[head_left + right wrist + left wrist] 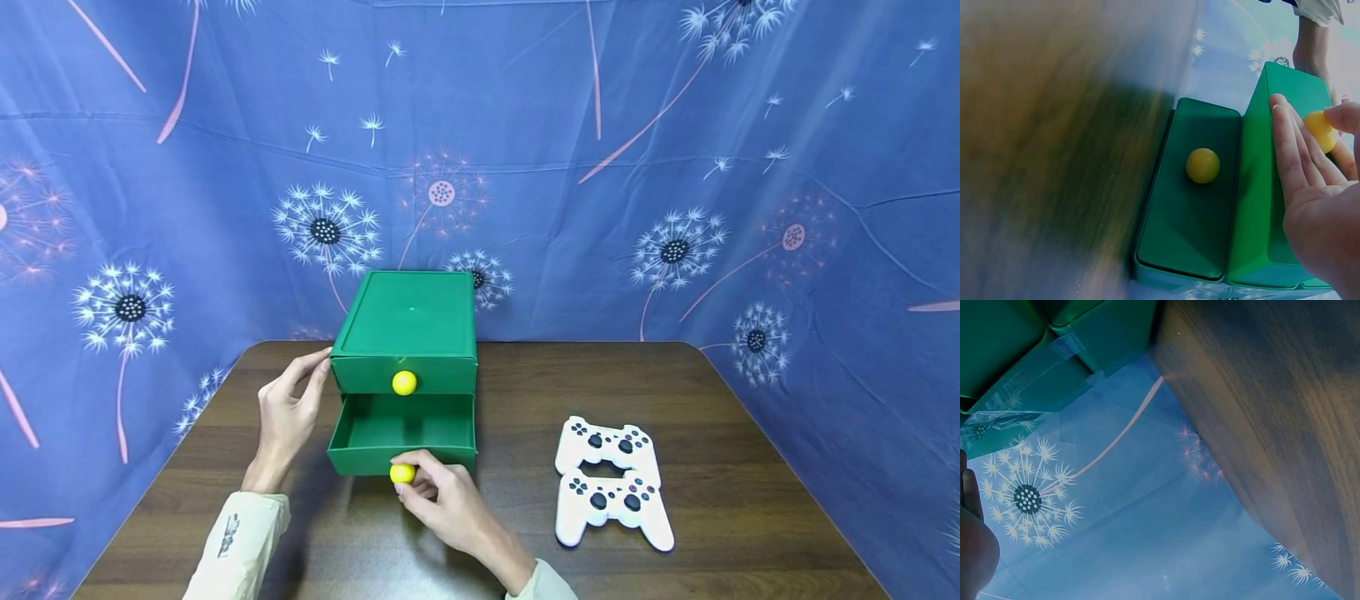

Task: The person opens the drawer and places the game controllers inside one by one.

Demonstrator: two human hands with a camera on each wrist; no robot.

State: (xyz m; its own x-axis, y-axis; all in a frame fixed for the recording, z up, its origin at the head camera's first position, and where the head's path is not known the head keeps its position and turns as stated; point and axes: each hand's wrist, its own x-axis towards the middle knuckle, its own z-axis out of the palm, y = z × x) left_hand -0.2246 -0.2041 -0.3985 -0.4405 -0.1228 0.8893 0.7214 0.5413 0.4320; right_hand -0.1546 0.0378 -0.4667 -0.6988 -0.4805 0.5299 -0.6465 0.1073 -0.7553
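A green drawer cabinet [412,317] stands on the table, one drawer [405,460] pulled out below its closed top drawer. My right hand [450,504] pinches that drawer's yellow round knob [402,473] between thumb and fingers. Nothing shows inside the part of the drawer I can see. At the cabinet's upper left front edge, the fingertips of my left hand [288,412] touch its side. A second yellow knob [404,383] sits on the top drawer. In the right wrist view, another closed drawer front with a yellow knob [1202,165] lies on the table side of the pulled-out one.
Two white game controllers [611,483] lie on the brown wooden table [750,467], right of the cabinet, one in front of the other. Behind the table hangs a blue cloth [555,225] with dandelion prints. Clear tape [1066,347] shows on the cabinet in the left wrist view.
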